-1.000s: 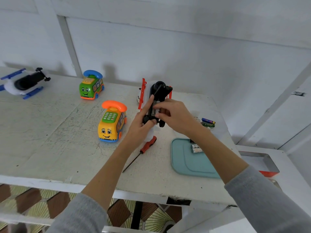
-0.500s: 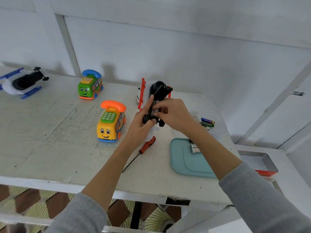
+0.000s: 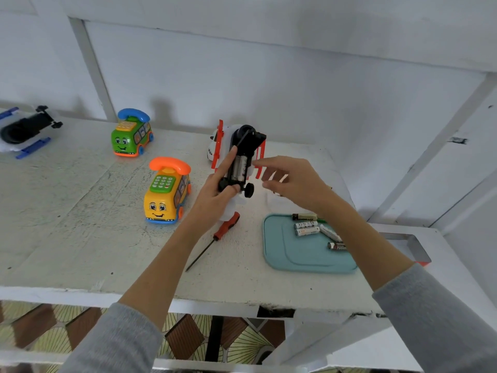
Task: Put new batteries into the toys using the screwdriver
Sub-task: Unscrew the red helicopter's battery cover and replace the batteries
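My left hand [image 3: 215, 192] grips a white toy helicopter [image 3: 242, 154] with red skids, turned belly up above the table. Its black underside has an open compartment with batteries [image 3: 240, 168] showing. My right hand [image 3: 290, 181] hovers just right of the toy, fingers loosely spread, holding nothing. A red-handled screwdriver [image 3: 219, 235] lies on the table below my left wrist. Several loose batteries [image 3: 309, 228] lie on a teal tray [image 3: 295, 257].
A yellow phone bus [image 3: 166, 195] and a green phone bus [image 3: 131, 134] stand on the white table [image 3: 67, 224]. A blue-skid helicopter [image 3: 24, 130] lies far left. A metal tray [image 3: 408, 246] sits on the lower ledge at right.
My right hand has let go of the toy's underside and pulled back to the right. The battery compartment is now uncovered to view. My left hand keeps holding the toy.
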### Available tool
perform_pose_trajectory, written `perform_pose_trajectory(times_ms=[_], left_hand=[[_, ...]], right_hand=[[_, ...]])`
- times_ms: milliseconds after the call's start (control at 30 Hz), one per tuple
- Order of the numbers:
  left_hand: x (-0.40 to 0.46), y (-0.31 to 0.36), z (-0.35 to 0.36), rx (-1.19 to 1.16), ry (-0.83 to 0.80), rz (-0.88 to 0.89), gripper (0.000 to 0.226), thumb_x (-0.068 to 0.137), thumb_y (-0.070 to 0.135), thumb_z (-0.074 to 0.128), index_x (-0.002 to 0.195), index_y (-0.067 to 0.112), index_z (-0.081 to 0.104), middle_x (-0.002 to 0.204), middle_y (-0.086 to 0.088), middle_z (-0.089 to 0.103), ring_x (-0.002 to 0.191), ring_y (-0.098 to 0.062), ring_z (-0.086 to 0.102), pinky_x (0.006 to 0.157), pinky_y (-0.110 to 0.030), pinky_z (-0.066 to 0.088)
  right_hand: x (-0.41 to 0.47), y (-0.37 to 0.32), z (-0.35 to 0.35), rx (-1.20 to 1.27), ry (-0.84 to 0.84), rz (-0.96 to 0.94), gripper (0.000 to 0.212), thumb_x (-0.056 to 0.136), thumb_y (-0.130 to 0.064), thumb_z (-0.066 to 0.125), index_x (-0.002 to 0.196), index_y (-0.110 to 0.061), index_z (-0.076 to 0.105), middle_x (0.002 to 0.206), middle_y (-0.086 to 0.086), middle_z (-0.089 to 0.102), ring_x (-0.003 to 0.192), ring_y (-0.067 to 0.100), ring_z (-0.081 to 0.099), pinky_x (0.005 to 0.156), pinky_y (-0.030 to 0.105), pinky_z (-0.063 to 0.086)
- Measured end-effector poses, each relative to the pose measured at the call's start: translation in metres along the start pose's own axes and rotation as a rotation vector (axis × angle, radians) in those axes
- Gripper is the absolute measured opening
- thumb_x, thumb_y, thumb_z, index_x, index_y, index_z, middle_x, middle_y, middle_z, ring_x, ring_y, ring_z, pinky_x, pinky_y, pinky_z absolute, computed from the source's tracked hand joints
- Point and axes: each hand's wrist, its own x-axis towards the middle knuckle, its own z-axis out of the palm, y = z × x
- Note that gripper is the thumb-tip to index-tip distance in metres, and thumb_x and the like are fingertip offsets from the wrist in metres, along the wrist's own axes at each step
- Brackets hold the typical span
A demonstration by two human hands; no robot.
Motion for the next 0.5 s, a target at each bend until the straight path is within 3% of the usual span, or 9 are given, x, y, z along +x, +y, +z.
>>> perform_pose_trajectory(times_ms=[67, 167, 267, 400, 500], left_hand=[[-0.001, 0.001, -0.001, 0.0, 0.007, -0.011, 0.07, 0.096, -0.006, 0.039, 0.136, 0.05, 0.026, 0.124, 0.042, 0.044, 0.103, 0.008, 0.051, 0.089, -0.015, 0.042], [-0.003, 0.002, -0.001, -0.007, 0.003, -0.012, 0.069, 0.097, -0.004, 0.039, 0.133, 0.054, 0.027, 0.13, 0.036, 0.037, 0.113, 0.018, 0.046, 0.096, -0.013, 0.04], [-0.003, 0.002, 0.0, -0.012, 0.004, -0.011, 0.069, 0.097, -0.003, 0.039, 0.133, 0.055, 0.027, 0.134, 0.032, 0.037, 0.118, 0.016, 0.044, 0.095, -0.011, 0.04], [-0.003, 0.004, 0.002, 0.006, -0.001, -0.018, 0.07, 0.097, -0.003, 0.039, 0.131, 0.056, 0.026, 0.136, 0.028, 0.035, 0.115, 0.018, 0.043, 0.092, -0.008, 0.04], [-0.003, 0.005, 0.003, 0.012, -0.017, -0.021, 0.07, 0.097, -0.003, 0.039, 0.13, 0.057, 0.026, 0.13, 0.035, 0.035, 0.114, 0.02, 0.043, 0.094, -0.007, 0.039]], right_hand=[[-0.02, 0.016, -0.009, 0.002, 0.052, 0.017, 0.028, 0.076, 0.002, 0.07, 0.099, -0.015, 0.071, 0.083, 0.0, 0.066, 0.069, 0.011, 0.058, 0.066, 0.011, 0.045], [-0.052, 0.044, -0.015, -0.099, -0.003, 0.095, 0.021, 0.073, 0.003, 0.072, 0.083, -0.014, 0.074, 0.076, -0.01, 0.064, 0.067, 0.008, 0.057, 0.064, 0.008, 0.041], [-0.078, 0.066, -0.014, -0.256, -0.066, 0.138, 0.02, 0.073, 0.005, 0.071, 0.087, -0.009, 0.074, 0.081, -0.003, 0.064, 0.07, 0.013, 0.057, 0.066, 0.006, 0.04], [-0.091, 0.076, -0.008, -0.322, -0.113, 0.19, 0.029, 0.074, -0.003, 0.072, 0.101, -0.012, 0.07, 0.094, -0.007, 0.053, 0.083, 0.013, 0.051, 0.078, 0.028, 0.045], [-0.091, 0.075, -0.005, -0.329, -0.157, 0.238, 0.031, 0.074, -0.011, 0.075, 0.104, -0.013, 0.068, 0.094, -0.007, 0.047, 0.085, 0.011, 0.044, 0.08, 0.03, 0.042]])
